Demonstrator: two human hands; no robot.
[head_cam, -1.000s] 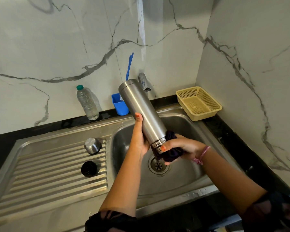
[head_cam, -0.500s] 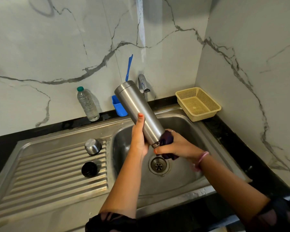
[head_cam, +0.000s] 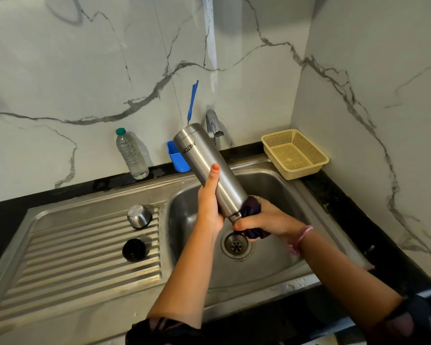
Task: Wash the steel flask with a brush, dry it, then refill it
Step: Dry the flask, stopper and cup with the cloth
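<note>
My left hand (head_cam: 209, 202) grips the steel flask (head_cam: 207, 168) over the sink basin (head_cam: 266, 185). The flask is tilted, base up and to the left, mouth down toward the drain (head_cam: 235, 244). My right hand (head_cam: 261, 221) holds a dark purple cloth (head_cam: 253, 210) bunched around the flask's threaded mouth. The steel cap (head_cam: 139, 216) and the black inner lid (head_cam: 133, 249) lie on the ribbed drainboard (head_cam: 60, 265). A blue-handled brush (head_cam: 192, 100) stands in a blue holder (head_cam: 176, 158) behind the flask.
A clear plastic water bottle (head_cam: 132, 154) with a green cap stands on the black counter at the wall. The tap (head_cam: 213, 125) rises behind the basin. A yellow perforated basket (head_cam: 295, 153) sits in the right corner. Marble walls close the back and right side.
The flask has shifted slightly left and turned, so its printed name faces me. My right hand has moved the cloth up around the flask's mouth.
</note>
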